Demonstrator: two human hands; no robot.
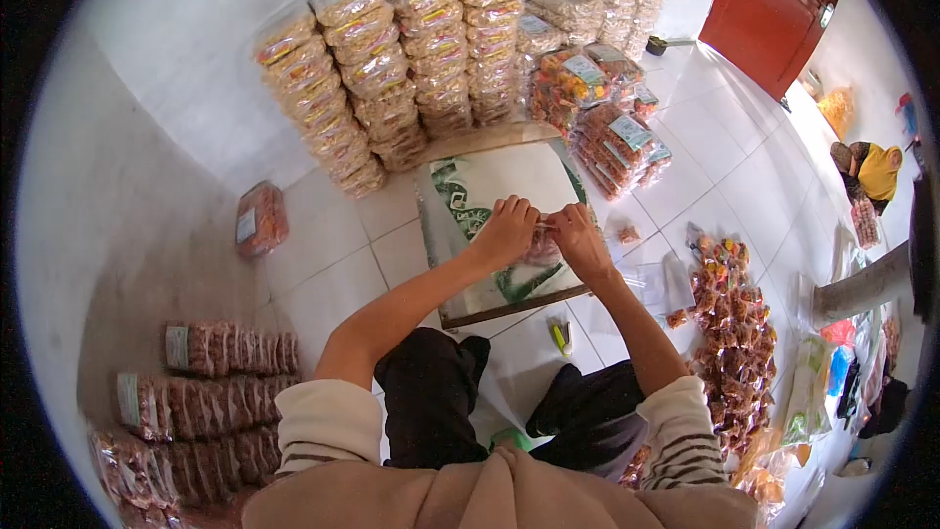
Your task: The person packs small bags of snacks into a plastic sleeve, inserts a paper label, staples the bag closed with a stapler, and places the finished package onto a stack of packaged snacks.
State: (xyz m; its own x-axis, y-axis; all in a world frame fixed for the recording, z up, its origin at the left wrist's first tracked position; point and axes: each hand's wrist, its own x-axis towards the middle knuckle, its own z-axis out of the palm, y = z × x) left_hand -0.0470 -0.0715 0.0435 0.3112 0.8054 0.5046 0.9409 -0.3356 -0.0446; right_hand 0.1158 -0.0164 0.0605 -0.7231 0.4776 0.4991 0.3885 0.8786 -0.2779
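Observation:
Over a low table (480, 302) with a white and green printed top, both my hands meet. My left hand (509, 228) is closed, its fingers pinching the upper edge of a small clear plastic bag of snacks (541, 252). From the other side, my right hand (580, 242) pinches the same bag, fingertips almost touching the left ones. Reddish-brown contents show through the plastic below my fingers. Part of the bag is hidden by my hands. A small filled packet (628, 233) lies on the floor right of the table.
Tall stacks of snack packs (426, 49) stand behind the table. Bundled packs (617, 142) sit at its back right. A heap of small packets (729, 333) lies on my right, rows of packs (215, 392) on my left. A yellow-green stapler-like tool (560, 335) is before me. Another person (871, 171) sits far right.

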